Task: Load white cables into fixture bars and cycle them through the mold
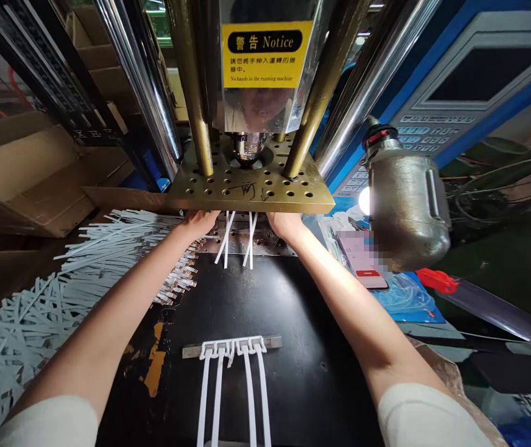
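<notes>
Both arms reach forward under the brass-coloured press plate (251, 197). My left hand (204, 221) is at the left side of the lower metal block (237, 242), and my right hand (285, 225) is at its right side. The plate's front edge hides most of the fingers of both hands, so what they touch or hold cannot be made out. Between the hands, several white flat cables (251, 242) stick out toward me in two crossed pairs. Nearer to me, a white moulded strip with several cables (232, 349) lies on a metal bar (273, 342).
A large heap of white cables (107, 261) covers the left of the black table (316, 372). Cardboard boxes (32, 167) stand behind it. At right are a metal lamp-like housing (409, 205), a phone (361, 257) and a blue control panel (470, 81). A yellow warning sign (267, 56) faces me.
</notes>
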`<act>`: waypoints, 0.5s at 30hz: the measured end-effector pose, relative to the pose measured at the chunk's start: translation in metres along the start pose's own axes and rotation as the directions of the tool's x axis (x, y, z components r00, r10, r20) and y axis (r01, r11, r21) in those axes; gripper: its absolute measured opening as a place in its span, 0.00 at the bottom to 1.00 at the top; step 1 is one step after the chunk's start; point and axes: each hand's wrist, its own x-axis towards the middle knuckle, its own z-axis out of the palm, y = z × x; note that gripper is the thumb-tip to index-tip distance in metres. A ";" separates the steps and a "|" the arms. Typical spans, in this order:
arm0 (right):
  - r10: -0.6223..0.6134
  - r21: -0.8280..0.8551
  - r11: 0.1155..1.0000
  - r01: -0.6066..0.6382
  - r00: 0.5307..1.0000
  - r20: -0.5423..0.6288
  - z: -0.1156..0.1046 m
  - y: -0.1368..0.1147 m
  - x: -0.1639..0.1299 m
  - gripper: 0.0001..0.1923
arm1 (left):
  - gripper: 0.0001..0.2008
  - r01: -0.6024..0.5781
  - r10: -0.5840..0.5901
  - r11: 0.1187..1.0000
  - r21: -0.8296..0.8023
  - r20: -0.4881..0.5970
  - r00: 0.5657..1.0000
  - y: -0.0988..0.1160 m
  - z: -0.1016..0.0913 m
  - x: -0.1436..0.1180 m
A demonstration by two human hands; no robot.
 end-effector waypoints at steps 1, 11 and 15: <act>-0.026 -0.010 1.000 0.026 0.999 0.023 -0.003 -0.006 -0.005 0.19 | 0.27 -0.003 0.003 1.000 0.011 0.010 1.000 0.001 -0.001 -0.005; -0.092 -0.104 0.989 0.107 0.986 0.140 -0.017 -0.045 0.003 0.21 | 0.25 -0.012 0.008 0.998 0.058 0.062 0.998 0.034 -0.013 0.002; -0.043 -0.130 0.989 0.068 0.981 0.189 -0.027 -0.060 0.004 0.20 | 0.23 0.037 -0.040 0.998 0.047 0.080 0.996 0.049 -0.024 0.005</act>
